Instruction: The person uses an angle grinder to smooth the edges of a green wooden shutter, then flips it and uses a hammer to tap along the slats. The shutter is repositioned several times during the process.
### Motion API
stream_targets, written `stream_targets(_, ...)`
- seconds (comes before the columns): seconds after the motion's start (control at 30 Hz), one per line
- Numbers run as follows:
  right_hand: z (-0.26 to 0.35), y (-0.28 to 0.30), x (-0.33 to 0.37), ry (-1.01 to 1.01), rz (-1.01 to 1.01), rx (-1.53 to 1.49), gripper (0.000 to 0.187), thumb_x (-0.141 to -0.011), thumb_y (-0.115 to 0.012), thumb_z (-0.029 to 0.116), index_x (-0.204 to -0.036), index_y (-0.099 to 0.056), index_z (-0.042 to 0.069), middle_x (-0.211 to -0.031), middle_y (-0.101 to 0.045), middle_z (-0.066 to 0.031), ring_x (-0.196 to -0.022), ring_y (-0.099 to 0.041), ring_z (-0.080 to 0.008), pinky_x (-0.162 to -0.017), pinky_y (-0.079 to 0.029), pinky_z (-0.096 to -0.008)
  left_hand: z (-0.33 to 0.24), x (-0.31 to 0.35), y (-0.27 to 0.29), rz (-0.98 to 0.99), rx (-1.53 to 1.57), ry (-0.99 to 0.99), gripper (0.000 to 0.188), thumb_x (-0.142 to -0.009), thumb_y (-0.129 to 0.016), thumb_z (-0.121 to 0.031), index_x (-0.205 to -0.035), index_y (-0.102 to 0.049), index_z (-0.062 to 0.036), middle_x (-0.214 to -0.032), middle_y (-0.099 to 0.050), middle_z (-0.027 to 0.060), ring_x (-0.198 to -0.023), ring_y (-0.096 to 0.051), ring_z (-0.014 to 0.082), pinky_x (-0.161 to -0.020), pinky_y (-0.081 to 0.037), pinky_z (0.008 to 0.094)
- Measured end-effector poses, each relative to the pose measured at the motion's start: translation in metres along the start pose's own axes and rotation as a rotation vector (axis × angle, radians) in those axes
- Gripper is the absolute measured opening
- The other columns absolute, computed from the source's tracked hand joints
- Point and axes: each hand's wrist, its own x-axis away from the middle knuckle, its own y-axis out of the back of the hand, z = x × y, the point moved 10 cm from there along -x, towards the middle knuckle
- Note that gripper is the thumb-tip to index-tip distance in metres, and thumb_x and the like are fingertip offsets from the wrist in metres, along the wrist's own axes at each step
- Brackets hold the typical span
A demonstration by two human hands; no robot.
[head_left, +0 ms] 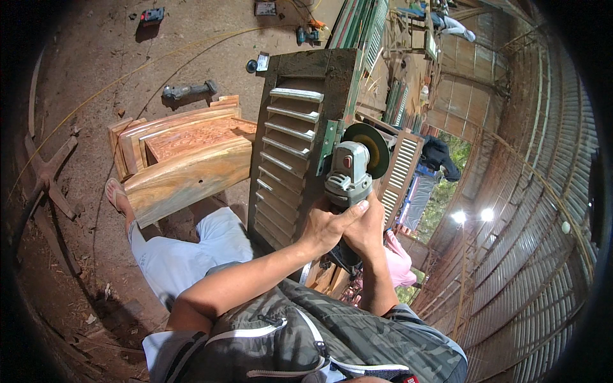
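Note:
Both my hands are wrapped round the body of an angle grinder [348, 171] with a grey gear head and a dark disc [377, 150]. My left hand [324, 226] grips it from the left. My right hand [366, 225] closes on it from the right, its thumb over the body. Just left of the tool stands a brown louvered shutter [332, 67] with several slats, some pale along their edges. A greenish metal hinge [328, 147] sits on the shutter's edge beside the grinder head. Whether the disc touches the shutter, I cannot tell.
A wooden piece of furniture [188, 175] lies by my legs. Power tools [189, 90] and a yellow cord [128, 71] are on the dirt floor. More shutters [403, 165] stand beyond. A person in pink [398, 260] is at the right, near a corrugated metal wall [543, 268].

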Motion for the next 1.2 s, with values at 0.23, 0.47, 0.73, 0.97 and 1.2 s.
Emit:
stream_targets(0.23,-0.01,0.001,0.005,-0.051,-0.003,-0.012,0.055,-0.076,-0.08,0.02,-0.123,-0.059,0.0,-0.096,-0.072,-0.0283,-0.096,-0.07,-0.0482,-0.08,-0.055,-0.0481,0.007,0.001,-0.007,0.083,0.001,0.06,0.05,-0.093,-0.075,-0.03,-0.131,-0.061,-0.0007,-0.123,-0.067,0.0105,-0.113,-0.062,0.0185,-0.103,-0.047,0.0367)
stream_targets(0.47,-0.027,0.014,0.031,-0.101,-0.021,-0.054,0.057,-0.076,-0.08,0.02,-0.126,-0.058,0.002,-0.102,-0.073,-0.0268,-0.1,-0.07,-0.0469,-0.084,-0.055,-0.0477,0.021,0.015,-0.028,0.167,-0.019,0.095,0.051,-0.092,-0.077,-0.03,-0.13,-0.062,-0.0007,-0.125,-0.067,0.0092,-0.113,-0.062,0.0176,-0.102,-0.047,0.0358)
stream_targets(0.73,-0.023,0.012,0.024,0.002,-0.046,0.006,0.052,-0.073,-0.08,0.02,-0.117,-0.057,0.004,-0.093,-0.071,-0.0247,-0.088,-0.069,-0.048,-0.075,-0.055,-0.0501,0.019,0.012,-0.02,0.122,-0.022,0.047,0.048,-0.092,-0.077,-0.028,-0.128,-0.063,0.0005,-0.122,-0.069,0.0108,-0.11,-0.064,0.0173,-0.098,-0.05,0.0344)
stream_targets(0.97,-0.014,0.011,0.011,0.064,-0.047,0.071,0.054,-0.072,-0.08,0.02,-0.117,-0.057,0.003,-0.091,-0.07,-0.0244,-0.086,-0.068,-0.0483,-0.073,-0.054,-0.0519,0.018,0.005,-0.016,0.12,-0.012,0.039,0.05,-0.093,-0.076,-0.034,-0.127,-0.064,0.0015,-0.121,-0.07,0.0121,-0.11,-0.065,0.0181,-0.098,-0.05,0.0344)
stream_targets(1.2,-0.019,0.007,0.003,0.071,-0.037,0.154,0.054,-0.07,-0.081,0.021,-0.114,-0.056,0.002,-0.088,-0.069,-0.0262,-0.085,-0.068,-0.0495,-0.072,-0.054,-0.0529,0.019,0.0,-0.015,0.128,0.006,0.078,0.052,-0.094,-0.074,-0.031,-0.132,-0.058,0.0001,-0.127,-0.063,0.01,-0.116,-0.058,0.0193,-0.104,-0.045,0.0366)
